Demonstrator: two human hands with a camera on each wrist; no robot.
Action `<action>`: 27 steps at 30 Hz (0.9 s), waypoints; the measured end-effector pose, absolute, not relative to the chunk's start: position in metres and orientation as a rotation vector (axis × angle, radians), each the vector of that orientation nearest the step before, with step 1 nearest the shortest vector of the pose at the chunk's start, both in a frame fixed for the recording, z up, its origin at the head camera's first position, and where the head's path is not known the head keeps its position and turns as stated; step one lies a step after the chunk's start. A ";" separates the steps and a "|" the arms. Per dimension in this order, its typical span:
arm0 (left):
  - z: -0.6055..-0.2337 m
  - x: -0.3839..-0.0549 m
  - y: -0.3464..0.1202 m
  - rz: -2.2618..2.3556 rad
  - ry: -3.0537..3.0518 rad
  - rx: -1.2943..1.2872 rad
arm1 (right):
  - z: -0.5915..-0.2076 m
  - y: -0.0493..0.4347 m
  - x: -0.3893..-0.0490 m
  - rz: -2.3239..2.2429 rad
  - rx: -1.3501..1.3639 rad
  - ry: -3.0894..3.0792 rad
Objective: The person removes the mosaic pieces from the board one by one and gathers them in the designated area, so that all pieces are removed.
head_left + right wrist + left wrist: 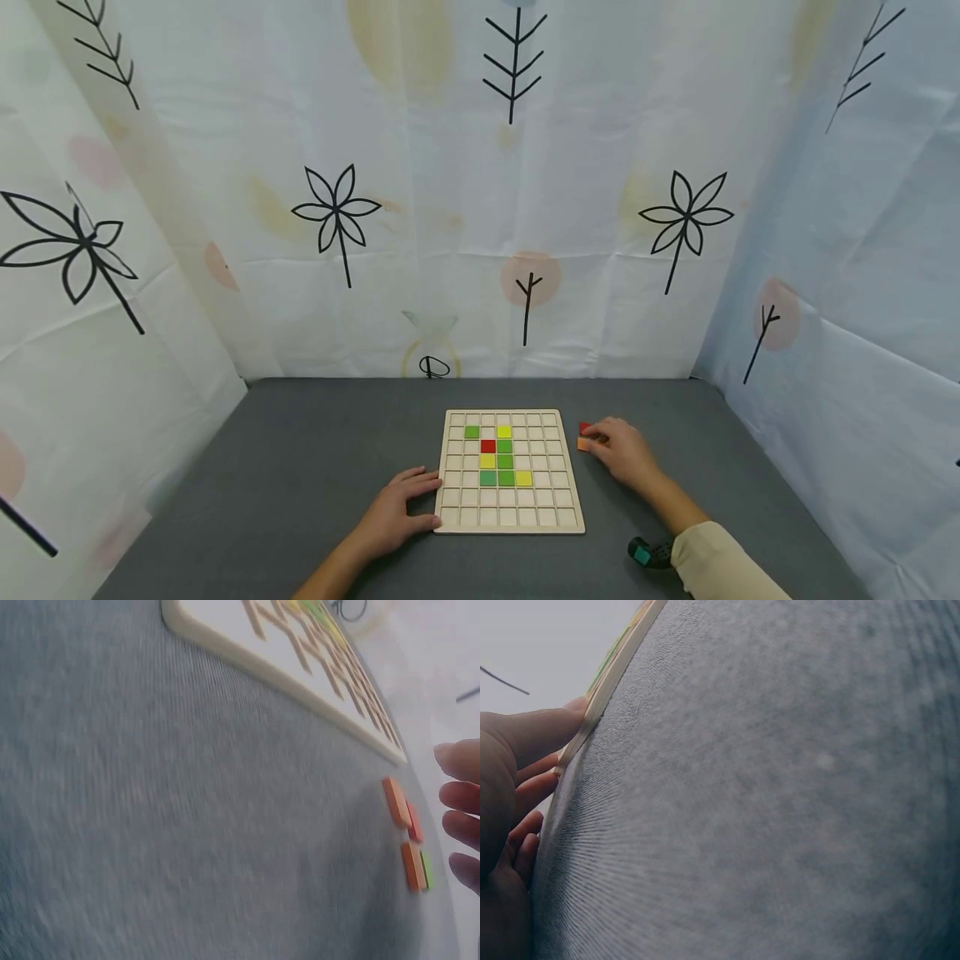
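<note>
A light wooden grid board (480, 520) lies flat on the table, with several green, yellow and red square tiles set in its middle cells. My left hand (395, 514) rests at the board's left edge, thumb and fingertips touching the rim and spread apart. Beyond the board's right side, my right hand (622, 452) hovers over loose tiles, partly covering them. A red tile (583, 427) and an orange tile (582, 444) peek out past its fingers. In the right wrist view, a second orange tile (412, 866) and a green tile (426, 869) also show, apart from the fingers.
The dark grey table (322, 433) carries the board near its middle. A black strap-like device with a teal part (643, 553) is by the right sleeve (723, 560). White printed curtains (435, 317) enclose the back and both sides.
</note>
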State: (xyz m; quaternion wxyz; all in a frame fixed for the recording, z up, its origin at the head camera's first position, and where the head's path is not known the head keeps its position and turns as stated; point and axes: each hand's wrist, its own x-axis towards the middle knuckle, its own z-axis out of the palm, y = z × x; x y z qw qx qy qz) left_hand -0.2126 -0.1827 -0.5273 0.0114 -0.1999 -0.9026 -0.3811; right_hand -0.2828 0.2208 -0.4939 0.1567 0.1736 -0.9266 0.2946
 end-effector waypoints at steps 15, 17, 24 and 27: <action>-0.524 -0.211 -0.181 -1.191 -2.833 -0.621 | -0.498 0.193 -0.275 1.042 0.633 -2.630; -0.524 -0.212 -0.181 -1.196 -2.835 -0.620 | -0.498 0.189 -0.274 1.060 0.636 -2.646; -0.523 -0.212 -0.182 -1.206 -2.830 -0.616 | -0.504 0.176 -0.271 1.034 0.704 -2.651; -0.524 -0.212 -0.181 -1.201 -2.828 -0.620 | -0.508 0.172 -0.272 0.980 0.773 -2.619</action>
